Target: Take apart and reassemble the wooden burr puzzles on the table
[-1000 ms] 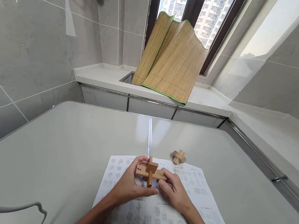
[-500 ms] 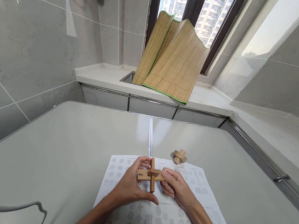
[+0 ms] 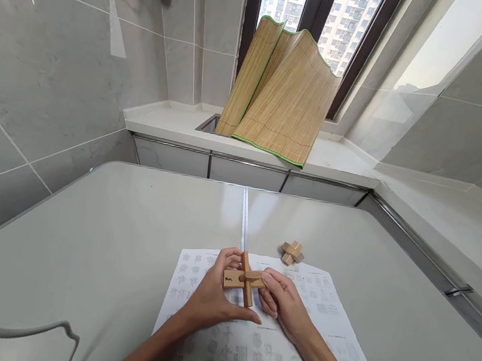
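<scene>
Both my hands grip a wooden cross-shaped puzzle (image 3: 245, 278) made of interlocked bars, just above a printed instruction sheet (image 3: 260, 352). My left hand (image 3: 210, 296) curls round its left bar, fingers behind and thumb stretched below. My right hand (image 3: 283, 303) pinches the right end of the horizontal bar. A smaller assembled wooden puzzle (image 3: 292, 253) lies on the table beyond the sheet, to the right of my hands.
The grey table (image 3: 124, 235) has a seam down its middle. A grey cable (image 3: 18, 334) loops at the near left. Behind, a rolled bamboo mat (image 3: 281, 96) leans on the window over a white ledge (image 3: 176, 125). Tiled walls stand at both sides.
The puzzle has turned in my hands: the upright bar now tilts and lies flatter, and my right fingers have shifted onto the right end of the horizontal bar.
</scene>
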Tool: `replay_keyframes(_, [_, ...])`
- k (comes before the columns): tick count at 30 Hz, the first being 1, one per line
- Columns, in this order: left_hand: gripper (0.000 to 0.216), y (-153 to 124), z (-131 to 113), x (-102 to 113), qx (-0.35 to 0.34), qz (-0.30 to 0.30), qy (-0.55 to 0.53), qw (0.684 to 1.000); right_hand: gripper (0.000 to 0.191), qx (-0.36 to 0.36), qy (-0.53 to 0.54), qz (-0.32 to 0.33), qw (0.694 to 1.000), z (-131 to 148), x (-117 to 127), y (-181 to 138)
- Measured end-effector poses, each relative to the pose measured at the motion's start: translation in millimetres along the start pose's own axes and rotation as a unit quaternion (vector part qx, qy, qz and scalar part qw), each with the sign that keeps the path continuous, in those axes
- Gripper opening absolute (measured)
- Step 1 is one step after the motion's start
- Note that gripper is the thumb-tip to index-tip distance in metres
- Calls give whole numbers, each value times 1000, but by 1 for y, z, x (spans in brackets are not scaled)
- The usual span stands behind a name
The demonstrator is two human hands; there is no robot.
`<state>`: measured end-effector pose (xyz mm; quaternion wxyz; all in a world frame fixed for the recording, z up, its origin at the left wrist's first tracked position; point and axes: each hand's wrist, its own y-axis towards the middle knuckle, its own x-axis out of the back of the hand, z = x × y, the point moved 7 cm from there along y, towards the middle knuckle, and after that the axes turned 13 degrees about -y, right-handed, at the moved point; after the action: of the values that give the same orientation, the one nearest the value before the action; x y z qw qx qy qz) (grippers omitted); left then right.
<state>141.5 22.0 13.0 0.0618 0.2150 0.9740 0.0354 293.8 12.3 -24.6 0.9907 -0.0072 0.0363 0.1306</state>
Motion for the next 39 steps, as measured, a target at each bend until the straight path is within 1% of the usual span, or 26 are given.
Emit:
replay_keyframes(3, [108, -1, -2, -2, 1, 1, -11, 1000, 40, -1, -5, -3, 1000, 1, 1, 0])
replay_keyframes(6, [108, -2, -5, -3, 2, 1, -10, 1000, 43, -17, 21, 8, 1000, 3, -1, -1])
replay_keyframes(10, [106, -3, -9, -2, -8, -5, 5, 1000, 42, -21, 29, 13, 999, 3, -2, -1])
replay_keyframes(13, [109, -4, -9, -4, -5, 4, -5, 1000, 38, -16, 26, 43, 999, 2, -7, -3])
replay_keyframes(15, [110, -5, -9, -6, 9, 14, -23, 1000, 36, -20, 26, 68, 997, 2, -10, -3])
replay_keyframes(17, [110, -5, -8, -7, 26, 14, -30, 999, 35, -26, 35, 79, 996, 3, -11, -3])
replay_keyframes(20, [105, -5, -7, -5, 44, 1, -24, 999, 35, -37, 58, 63, 996, 6, -8, -2])
replay_keyframes(23, [100, -2, -4, -3, 40, -14, -44, 998, 35, -49, 74, 49, 995, 6, -6, -2])
replay_keyframes(24, [96, -1, -2, -2, 33, -17, -58, 998, 35, -53, 76, 52, 994, 5, -7, -2])
replay_keyframes(27, [75, 2, 4, -2, 20, -10, -105, 994, 35, -60, 90, 63, 992, 2, -9, -2])
replay_keyframes(29, [68, 5, 5, -2, 15, 0, -133, 991, 36, -60, 100, 63, 991, 2, -10, -2])
replay_keyframes(32, [69, 7, 3, -2, 8, 18, -159, 987, 37, -58, 117, 60, 990, 5, -11, -2])
replay_keyframes(34, [64, 8, 1, -3, 9, 28, -160, 987, 36, -57, 127, 60, 988, 7, -11, -2])
replay_keyframes(37, [60, 9, 2, -2, 21, 28, -160, 987, 35, -57, 139, 64, 987, 9, -12, -2])
replay_keyframes(39, [62, 9, 3, -2, 32, 25, -165, 986, 36, -59, 145, 67, 985, 9, -13, -2])
